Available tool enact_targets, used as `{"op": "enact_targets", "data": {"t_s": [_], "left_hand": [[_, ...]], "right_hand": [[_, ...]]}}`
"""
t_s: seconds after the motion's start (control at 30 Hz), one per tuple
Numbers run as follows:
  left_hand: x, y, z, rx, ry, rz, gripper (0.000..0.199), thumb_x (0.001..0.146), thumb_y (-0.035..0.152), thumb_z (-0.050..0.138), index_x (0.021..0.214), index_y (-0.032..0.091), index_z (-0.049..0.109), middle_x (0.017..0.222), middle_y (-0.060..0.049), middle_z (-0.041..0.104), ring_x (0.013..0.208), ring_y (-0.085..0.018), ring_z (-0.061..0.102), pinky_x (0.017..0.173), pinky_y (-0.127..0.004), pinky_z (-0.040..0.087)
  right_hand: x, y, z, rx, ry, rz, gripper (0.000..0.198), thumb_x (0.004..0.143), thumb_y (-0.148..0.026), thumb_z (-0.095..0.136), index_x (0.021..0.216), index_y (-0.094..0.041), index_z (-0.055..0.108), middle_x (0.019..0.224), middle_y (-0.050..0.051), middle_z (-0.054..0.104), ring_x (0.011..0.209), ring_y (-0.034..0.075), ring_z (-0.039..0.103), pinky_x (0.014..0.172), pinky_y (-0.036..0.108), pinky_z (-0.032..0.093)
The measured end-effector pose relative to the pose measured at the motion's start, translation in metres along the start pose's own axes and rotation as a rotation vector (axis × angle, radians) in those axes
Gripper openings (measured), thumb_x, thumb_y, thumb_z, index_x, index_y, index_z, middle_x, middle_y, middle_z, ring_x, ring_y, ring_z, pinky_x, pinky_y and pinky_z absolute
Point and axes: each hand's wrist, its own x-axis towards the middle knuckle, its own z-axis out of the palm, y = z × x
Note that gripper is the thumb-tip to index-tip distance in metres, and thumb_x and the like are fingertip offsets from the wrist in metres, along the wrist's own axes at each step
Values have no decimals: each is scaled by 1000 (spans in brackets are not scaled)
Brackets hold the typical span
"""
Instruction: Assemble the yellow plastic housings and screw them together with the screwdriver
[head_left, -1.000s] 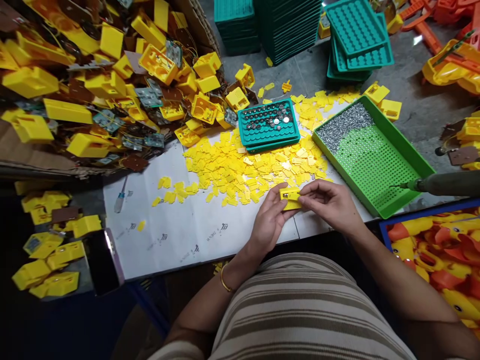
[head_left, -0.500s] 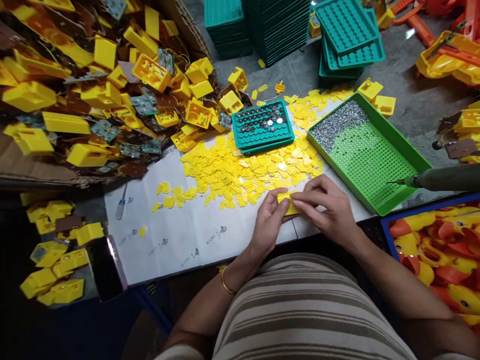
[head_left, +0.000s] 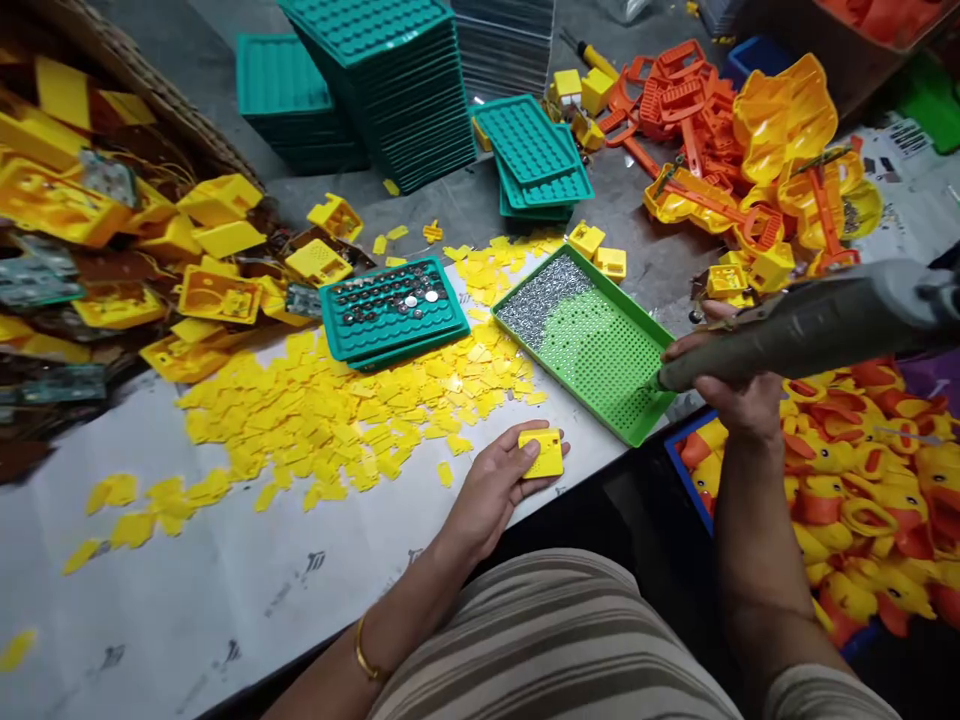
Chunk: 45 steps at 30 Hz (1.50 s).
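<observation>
In my left hand (head_left: 499,480) is a small yellow plastic box (head_left: 541,454), thumb on top and fingers underneath, held above the table's front edge. My right hand (head_left: 739,395) is wrapped round the grey body of an electric screwdriver (head_left: 780,330). Its tip points down into the near end of a green perforated tray (head_left: 651,425), which has small silver screws (head_left: 541,300) heaped at its far end. Left of that tray, a teal tray (head_left: 397,312) holds rows of dark round parts and a few silver discs. Loose yellow flat pieces (head_left: 300,410) lie spread around it.
A carton (head_left: 176,100) of yellow housings with wires and circuit boards stands at the left. Stacks of teal trays (head_left: 412,110) rise at the back. Orange parts (head_left: 686,110) pile up at the back right. A blue-rimmed crate of yellow ducks (head_left: 862,480) sits low on the right.
My right hand has left the yellow box and taken hold of the electric screwdriver on the right. The left hand keeps the box. The view has swung to the right.
</observation>
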Motion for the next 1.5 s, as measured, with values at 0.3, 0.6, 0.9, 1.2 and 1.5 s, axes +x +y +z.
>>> {"op": "enact_targets", "data": {"t_s": [0.3, 0.6, 0.9, 1.2, 1.5], "left_hand": [[15, -3, 10, 102, -22, -56, 42, 77, 39, 71, 111, 17, 59, 115, -12, 68, 110, -26, 63, 89, -35, 51], [24, -3, 11, 106, 9, -72, 46, 74, 41, 73, 111, 17, 59, 113, -10, 67, 108, -24, 64, 89, -34, 50], [24, -1, 10, 100, 3, -81, 46, 76, 40, 72, 112, 16, 58, 111, -11, 67, 107, -23, 64, 85, -30, 52], [26, 0, 12, 70, 30, -81, 39, 79, 35, 70, 111, 16, 59, 110, -11, 67, 104, -23, 66, 83, -29, 54], [26, 4, 21, 38, 110, -92, 26, 85, 24, 61, 108, 13, 59, 103, -12, 68, 96, -22, 68, 80, -30, 56]], "right_hand": [[54, -8, 44, 418, 166, -262, 40, 71, -38, 71, 106, -26, 55, 67, -3, 55, 56, 15, 55, 52, 31, 49], [87, 3, 77, 415, 488, -319, 24, 80, -44, 67, 90, -25, 56, 55, -7, 41, 38, 9, 43, 37, 24, 37], [90, 7, 82, 408, 475, -309, 25, 79, -45, 67, 89, -25, 56, 56, -7, 42, 36, 9, 40, 35, 24, 35], [92, 7, 86, 379, 472, -292, 30, 77, -50, 67, 85, -26, 51, 58, -6, 44, 38, 10, 43, 35, 26, 39], [82, -14, 76, 431, 422, -335, 18, 79, -39, 66, 90, -26, 60, 54, -7, 43, 38, 10, 41, 36, 25, 37]]}}
